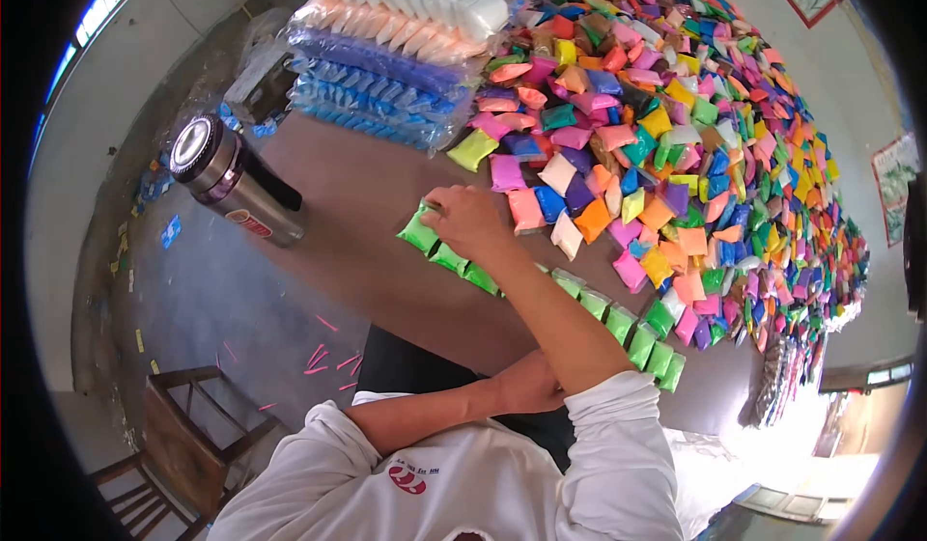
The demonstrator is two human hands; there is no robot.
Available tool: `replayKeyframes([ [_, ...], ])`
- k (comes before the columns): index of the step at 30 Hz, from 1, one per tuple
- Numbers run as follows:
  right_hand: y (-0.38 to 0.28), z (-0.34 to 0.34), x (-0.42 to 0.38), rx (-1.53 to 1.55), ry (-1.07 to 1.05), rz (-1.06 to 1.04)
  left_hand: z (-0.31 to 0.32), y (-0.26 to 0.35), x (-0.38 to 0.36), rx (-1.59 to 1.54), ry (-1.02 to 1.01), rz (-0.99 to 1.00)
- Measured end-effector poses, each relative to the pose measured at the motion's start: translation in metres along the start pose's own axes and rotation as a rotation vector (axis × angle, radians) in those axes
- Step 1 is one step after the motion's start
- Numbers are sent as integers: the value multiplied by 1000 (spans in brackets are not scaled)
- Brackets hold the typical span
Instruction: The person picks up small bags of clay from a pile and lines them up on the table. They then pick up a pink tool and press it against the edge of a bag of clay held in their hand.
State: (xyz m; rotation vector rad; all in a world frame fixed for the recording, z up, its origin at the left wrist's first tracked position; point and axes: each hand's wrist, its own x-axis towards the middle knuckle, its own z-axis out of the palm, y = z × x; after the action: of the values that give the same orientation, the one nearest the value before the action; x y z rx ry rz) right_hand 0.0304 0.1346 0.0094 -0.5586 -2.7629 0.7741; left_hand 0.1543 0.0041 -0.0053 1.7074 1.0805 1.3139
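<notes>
My right hand (465, 219) reaches out over the brown table (357, 203), fingers curled on the green packet (419, 231) at the far end of a row of green packets (618, 324). The row runs along the table's near edge toward my body. A wide heap of small coloured packets (676, 136) lies just beyond the hand. My left hand (531, 384) is drawn in close to my chest against my right forearm near the elbow. Its fingers are hidden behind that arm.
A steel flask (237, 182) with a black handle lies at the table's left end. Bundles of blue, peach and white packets wrapped in clear plastic (386, 58) are stacked at the back. A wooden chair (188, 430) stands on the floor at lower left.
</notes>
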Motion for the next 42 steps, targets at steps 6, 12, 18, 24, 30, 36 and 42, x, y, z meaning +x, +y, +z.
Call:
replayKeyframes([
  [6, -13, -16, -6, 163, -4, 152, 1, 3, 0, 33, 27, -10],
  [12, 16, -30, 10, 181, 272, 91, 3, -6, -1, 126, -21, 29],
  [18, 68, -96, 83, 108, 591, 46, -3, -3, 4, 118, -32, 57],
  [24, 96, -117, 150, -151, 441, 59, 5, -12, 0, 80, 34, 103],
  [30, 127, -95, 175, -380, 448, 122, 6, -16, 2, 99, 69, 146],
  [36, 122, -114, 153, -64, 921, 193, 7, -14, 1, 89, 57, 117],
  [42, 87, -149, 51, 887, 751, 171, -9, -5, 5, 16, -55, -60],
])
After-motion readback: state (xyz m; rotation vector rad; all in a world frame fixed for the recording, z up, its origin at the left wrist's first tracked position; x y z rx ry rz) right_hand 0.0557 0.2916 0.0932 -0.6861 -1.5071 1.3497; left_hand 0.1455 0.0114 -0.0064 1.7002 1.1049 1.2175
